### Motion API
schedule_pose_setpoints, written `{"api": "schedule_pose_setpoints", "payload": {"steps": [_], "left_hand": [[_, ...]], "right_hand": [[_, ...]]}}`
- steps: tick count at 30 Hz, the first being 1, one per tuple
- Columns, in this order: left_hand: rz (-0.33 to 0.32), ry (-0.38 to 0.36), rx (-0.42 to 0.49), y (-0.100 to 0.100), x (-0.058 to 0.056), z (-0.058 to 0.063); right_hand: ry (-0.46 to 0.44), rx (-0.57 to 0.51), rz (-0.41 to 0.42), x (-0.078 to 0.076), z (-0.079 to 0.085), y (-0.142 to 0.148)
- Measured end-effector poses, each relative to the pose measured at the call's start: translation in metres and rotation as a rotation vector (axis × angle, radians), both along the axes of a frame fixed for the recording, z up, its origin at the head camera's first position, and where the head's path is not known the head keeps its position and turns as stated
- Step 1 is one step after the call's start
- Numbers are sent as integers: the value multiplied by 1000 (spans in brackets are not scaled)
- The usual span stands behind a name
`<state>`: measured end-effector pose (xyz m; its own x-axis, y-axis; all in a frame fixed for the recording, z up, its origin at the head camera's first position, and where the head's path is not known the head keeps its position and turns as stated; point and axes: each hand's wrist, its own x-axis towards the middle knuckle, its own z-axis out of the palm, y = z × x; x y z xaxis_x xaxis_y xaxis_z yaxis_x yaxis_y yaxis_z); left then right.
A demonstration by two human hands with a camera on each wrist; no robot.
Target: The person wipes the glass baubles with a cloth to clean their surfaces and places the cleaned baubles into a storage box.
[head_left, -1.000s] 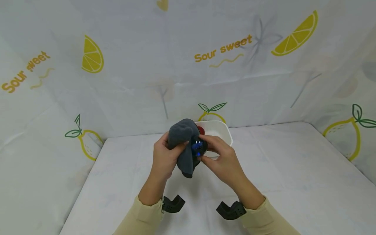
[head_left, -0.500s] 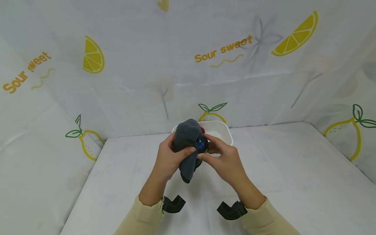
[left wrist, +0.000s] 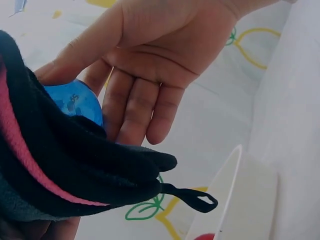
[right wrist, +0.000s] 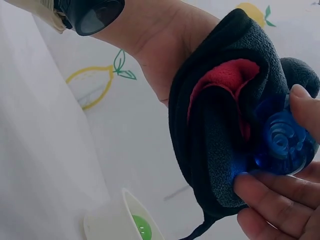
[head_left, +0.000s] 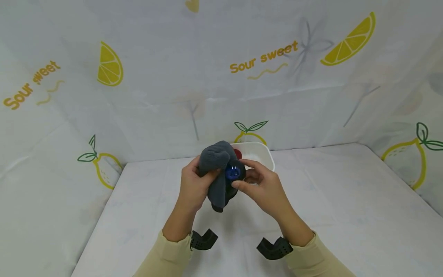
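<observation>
Bunched in my left hand is a thick dark grey cloth with black edging and a hanging loop; pink lining shows in the folds of the cloth in the right wrist view. My right hand pinches a shiny, translucent blue round thing between thumb and fingers. The cloth lies against its left side. Raised curved shapes show on the blue round thing in the right wrist view. In the left wrist view, the cloth covers part of the blue round thing.
Behind the hands stands a white plastic container, partly hidden by them. A red thing shows at the container, and a green round thing appears inside it in the right wrist view. A white cloth covers the table.
The cloth and left hand shift right over the blue round thing, then back left, leaving more of it uncovered now. My right hand keeps its pinch nearly in place.
</observation>
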<state>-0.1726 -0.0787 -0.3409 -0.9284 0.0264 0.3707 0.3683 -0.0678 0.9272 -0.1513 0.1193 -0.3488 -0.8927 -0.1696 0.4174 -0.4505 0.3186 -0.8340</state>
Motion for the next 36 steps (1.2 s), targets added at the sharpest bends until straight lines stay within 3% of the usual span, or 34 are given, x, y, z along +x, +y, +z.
{"api": "schedule_pose_setpoints", "payload": {"steps": [9, 13, 17, 23, 29, 36], "left_hand": [[26, 7, 8, 1, 2, 3], [32, 13, -31, 1, 2, 3], [34, -30, -97, 3, 2, 3], [0, -101, -147, 4, 2, 2], [-50, -104, -175, 4, 3, 3], [-112, -90, -174, 3, 4, 4]], "right_hand": [[-31, -31, 62, -1, 0, -2], [4, 21, 44, 0, 0, -3], [85, 85, 2, 0, -1, -4], [192, 128, -8, -2, -2, -3], [267, 85, -3, -6, -3, -3], [266, 33, -14, -7, -4, -2]]}}
